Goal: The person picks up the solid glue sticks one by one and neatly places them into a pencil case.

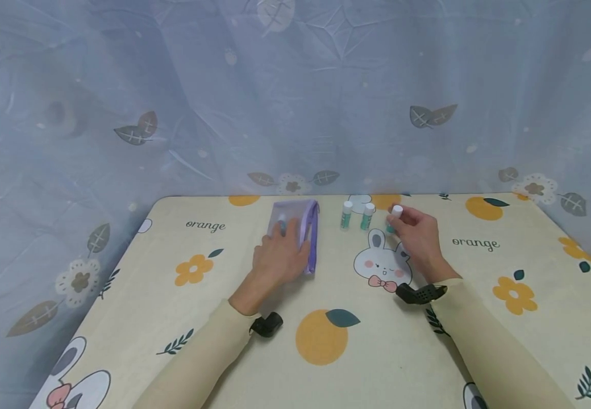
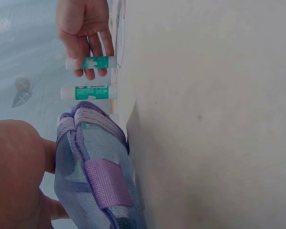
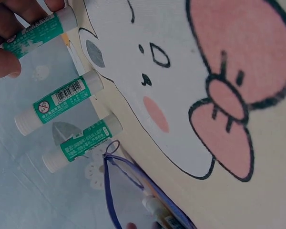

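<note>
My left hand (image 1: 281, 255) rests on a mesh pouch (image 1: 313, 238) with purple trim, its fingers spread over the top. Through the mesh, a white-capped glue stick (image 3: 155, 205) shows inside, close to the left fingertips. My right hand (image 1: 420, 236) pinches an upright green glue stick (image 3: 38, 36) with a white cap between thumb and fingers, its base close to the table. Two matching glue sticks, one nearer the right hand (image 1: 368, 217) and one nearer the pouch (image 1: 346, 216), stand upright between the hands. In the left wrist view the pouch partly hides the nearer one.
The table is covered by a cream cloth (image 1: 254, 363) printed with oranges, flowers and a rabbit. Behind its far edge hangs a blue-grey curtain (image 1: 295, 113) with leaf patterns. A black wrist device (image 1: 420, 293) is strapped to the right wrist, another (image 1: 267, 325) to the left.
</note>
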Motion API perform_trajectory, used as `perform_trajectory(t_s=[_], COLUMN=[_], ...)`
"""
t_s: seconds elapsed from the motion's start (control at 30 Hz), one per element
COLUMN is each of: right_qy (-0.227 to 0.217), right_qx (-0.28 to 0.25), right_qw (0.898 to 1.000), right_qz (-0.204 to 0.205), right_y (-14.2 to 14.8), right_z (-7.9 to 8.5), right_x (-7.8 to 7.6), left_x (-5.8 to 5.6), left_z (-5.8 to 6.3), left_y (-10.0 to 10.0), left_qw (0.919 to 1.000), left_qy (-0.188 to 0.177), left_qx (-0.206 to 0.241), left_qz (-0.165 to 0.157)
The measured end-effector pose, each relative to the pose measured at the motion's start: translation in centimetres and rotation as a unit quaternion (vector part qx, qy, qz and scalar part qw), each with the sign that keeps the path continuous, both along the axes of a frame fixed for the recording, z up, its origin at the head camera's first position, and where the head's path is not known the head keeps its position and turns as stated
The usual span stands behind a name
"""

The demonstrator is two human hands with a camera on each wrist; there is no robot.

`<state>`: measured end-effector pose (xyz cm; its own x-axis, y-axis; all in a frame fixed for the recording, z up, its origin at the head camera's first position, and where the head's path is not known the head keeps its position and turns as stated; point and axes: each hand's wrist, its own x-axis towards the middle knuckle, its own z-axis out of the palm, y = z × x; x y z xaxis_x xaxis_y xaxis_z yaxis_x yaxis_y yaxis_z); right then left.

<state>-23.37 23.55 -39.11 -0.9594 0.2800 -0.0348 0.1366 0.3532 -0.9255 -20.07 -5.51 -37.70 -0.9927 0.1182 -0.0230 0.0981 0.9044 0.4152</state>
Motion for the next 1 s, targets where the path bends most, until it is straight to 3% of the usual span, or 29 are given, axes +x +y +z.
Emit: perform_trajectory(t_s=[0.3, 1.0], right_qy=[-0.017, -0.008], right_qx=[-0.004, -0.012], right_qw=[1.000, 1.000], right_qz=[-0.010, -0.006], right_y=[0.00, 0.05], right_z=[-0.18, -0.15], right_x=[-0.07, 0.07], left_x=[0.05, 0.23], left_z=[0.03, 0.22], left_y=[0.00, -0.03], left_qw=[1.0000, 0.9999], left_qy=[0.004, 0.009], left_qx=[0.004, 0.005], left_qz=[-0.004, -0.005])
